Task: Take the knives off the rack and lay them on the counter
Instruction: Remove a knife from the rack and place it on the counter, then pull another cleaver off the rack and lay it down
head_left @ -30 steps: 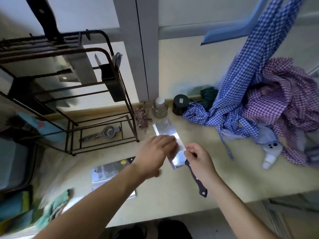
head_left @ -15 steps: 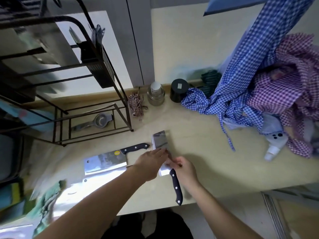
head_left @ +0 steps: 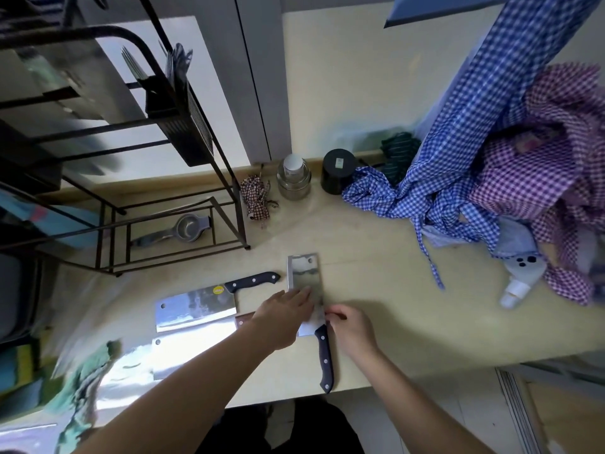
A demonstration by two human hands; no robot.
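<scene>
Pale counter filling most of the view, seen from above. Black wire rack standing at its back left corner, a metal squeezer lying inside the bottom frame. Blue checked cloth hanging down onto the back right of the counter, a purple checked cloth heaped beside it toward the right edge. Three cleavers off the rack and lying flat near the front edge — a broad cleaver with a yellow sticker and black handle at front left, a second, blurred cleaver closer to the front edge below it, and a narrow cleaver near the middle, blade pointing to the back wall, black handle reaching the front edge. Left hand pressed flat on the narrow cleaver's blade, fingers extended. Right hand just right of where blade meets handle, fingers curled, fingertips at the blade's edge — actual pinch hard to tell. Small glass jar and black canister along the back edge.
</scene>
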